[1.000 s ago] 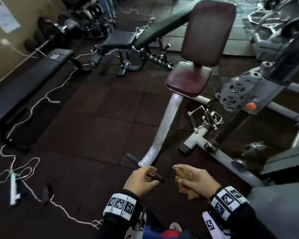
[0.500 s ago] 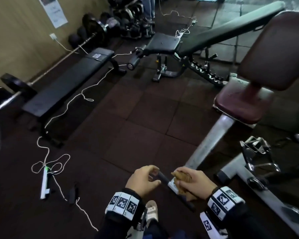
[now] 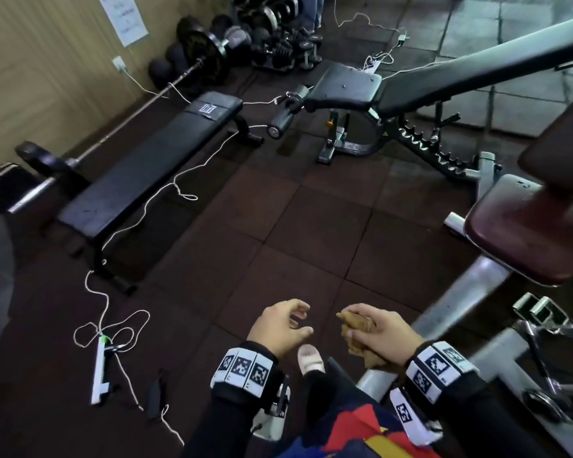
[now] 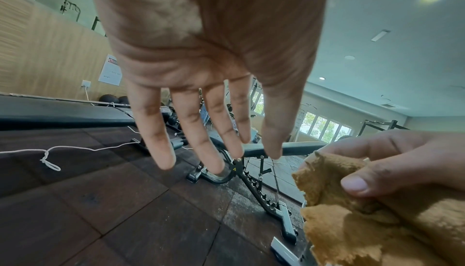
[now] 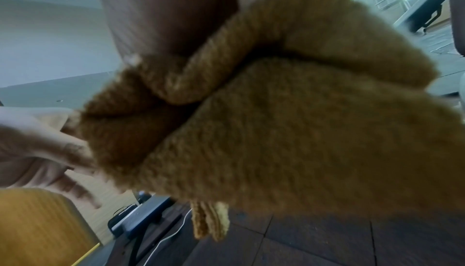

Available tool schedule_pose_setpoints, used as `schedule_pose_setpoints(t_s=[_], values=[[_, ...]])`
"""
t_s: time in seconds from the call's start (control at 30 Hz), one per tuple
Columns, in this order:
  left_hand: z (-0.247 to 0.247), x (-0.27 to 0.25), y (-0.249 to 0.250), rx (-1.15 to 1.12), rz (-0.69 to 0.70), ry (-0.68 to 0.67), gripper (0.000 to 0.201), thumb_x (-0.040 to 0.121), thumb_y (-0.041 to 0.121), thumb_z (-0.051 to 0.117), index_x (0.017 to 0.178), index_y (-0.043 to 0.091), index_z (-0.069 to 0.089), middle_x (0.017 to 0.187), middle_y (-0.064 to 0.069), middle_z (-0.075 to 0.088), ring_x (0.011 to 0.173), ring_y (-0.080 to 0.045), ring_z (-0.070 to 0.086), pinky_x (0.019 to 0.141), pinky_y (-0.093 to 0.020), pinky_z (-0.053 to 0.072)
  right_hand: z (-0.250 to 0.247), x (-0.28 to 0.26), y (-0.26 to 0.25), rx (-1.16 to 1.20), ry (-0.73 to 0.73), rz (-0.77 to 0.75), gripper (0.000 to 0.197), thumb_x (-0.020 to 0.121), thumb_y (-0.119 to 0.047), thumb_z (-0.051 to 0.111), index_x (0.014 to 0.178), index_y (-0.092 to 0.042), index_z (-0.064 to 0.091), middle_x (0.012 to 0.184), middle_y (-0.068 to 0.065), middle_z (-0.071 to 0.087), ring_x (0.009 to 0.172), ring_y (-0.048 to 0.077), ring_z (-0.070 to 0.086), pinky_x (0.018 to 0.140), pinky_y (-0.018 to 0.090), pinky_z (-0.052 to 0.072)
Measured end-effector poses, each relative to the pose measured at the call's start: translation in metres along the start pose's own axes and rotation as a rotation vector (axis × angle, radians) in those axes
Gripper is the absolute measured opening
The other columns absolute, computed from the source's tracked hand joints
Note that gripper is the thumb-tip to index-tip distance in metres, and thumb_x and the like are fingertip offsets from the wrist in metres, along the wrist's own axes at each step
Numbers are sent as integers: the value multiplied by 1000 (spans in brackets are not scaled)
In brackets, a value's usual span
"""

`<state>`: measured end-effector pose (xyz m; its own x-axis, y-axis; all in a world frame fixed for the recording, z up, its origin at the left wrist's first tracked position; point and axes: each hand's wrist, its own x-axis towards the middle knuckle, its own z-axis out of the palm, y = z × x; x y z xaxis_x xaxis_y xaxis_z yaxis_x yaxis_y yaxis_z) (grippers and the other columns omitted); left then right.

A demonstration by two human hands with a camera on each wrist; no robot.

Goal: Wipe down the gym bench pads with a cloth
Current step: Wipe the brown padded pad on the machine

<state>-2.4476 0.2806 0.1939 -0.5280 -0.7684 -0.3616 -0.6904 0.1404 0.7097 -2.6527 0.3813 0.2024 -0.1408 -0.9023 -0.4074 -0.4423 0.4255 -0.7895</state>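
1. The floor (image 3: 278,226) is dark rubber tile, with a white cord (image 3: 139,213) snaking across it down to a power strip (image 3: 100,371) on the left.
2. A flat black bench (image 3: 146,166) sits on the left by the wood wall, with a loaded barbell (image 3: 139,107) lying behind it.
3. An adjustable black bench (image 3: 411,84) stands further back, its back pad tilted up toward the right.
4. A maroon seat pad (image 3: 526,233) on a grey frame is at the right edge, closest to the hands.
5. The right hand (image 3: 382,335) is clamped on a bunched-up tan cloth (image 3: 356,325), thumb pressing it, held in the air well apart from any pad.
6. The left hand (image 3: 278,328) is just beside it, fingers apart and relaxed, holding nothing.
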Motion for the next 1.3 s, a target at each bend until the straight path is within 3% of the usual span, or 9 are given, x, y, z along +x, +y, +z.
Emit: schedule_pose_setpoints(t_s=[0.1,0.2,0.3,0.47,0.7,0.87,1.03,1.17,1.3], values=[[-17,36,1,2,-3,-9,34,76,27,74,109,29,63,93,17,64,81,-1,63,82,-24,52,-16,42,-8,-30,20,6,30,80,-18,71,100,-38,62,84,-15,70,75,-10,62,77,8,48],[-35,81,6,30,-3,-22,34,77,28,73,109,30,63,96,16,64,83,-2,63,82,-24,52,-35,88,-15,-52,25,-16,30,80,-21,71,99,-42,60,82,-19,68,76,-17,59,70,-1,40],[-54,130,18,77,6,-47,34,78,29,72,110,30,63,98,17,63,86,-3,63,85,-29,52,-59,133,-20,-57,29,2,29,81,-23,69,99,-43,59,83,-16,69,75,-15,59,66,-2,38],[-77,215,53,150,64,-106,34,79,29,72,112,29,62,102,14,63,87,-6,63,86,-32,52,-102,190,-21,-19,66,19,38,80,-25,70,91,-56,52,83,-17,67,75,-13,61,66,0,41],[-81,308,105,216,157,-230,33,80,30,72,111,29,62,101,14,64,85,-4,62,84,-29,52,-155,228,3,124,230,108,45,79,-21,71,88,-63,57,80,-24,69,76,-12,62,65,1,44],[-66,374,141,280,231,-360,33,80,34,72,111,32,62,103,16,63,86,-2,62,85,-28,52,-186,248,24,289,367,215,38,79,-20,72,98,-51,62,87,-15,72,84,0,68,76,26,57],[-50,453,186,386,364,-488,33,79,33,69,111,34,61,101,17,62,86,-2,61,85,-30,52,-225,276,32,380,502,278,37,80,-16,70,100,-46,63,90,-6,72,88,11,69,82,35,56],[-41,514,229,479,502,-587,32,79,33,68,109,36,59,100,18,60,86,-2,60,84,-28,51,-256,299,28,477,637,349,35,82,-7,67,100,-37,66,88,-1,72,83,13,69,76,31,56],[-24,558,267,540,613,-693,32,80,31,69,110,35,60,103,15,61,87,-4,61,85,-29,50,-279,310,24,544,750,413,32,83,-2,64,104,-27,65,85,-4,70,77,3,66,73,19,53]])
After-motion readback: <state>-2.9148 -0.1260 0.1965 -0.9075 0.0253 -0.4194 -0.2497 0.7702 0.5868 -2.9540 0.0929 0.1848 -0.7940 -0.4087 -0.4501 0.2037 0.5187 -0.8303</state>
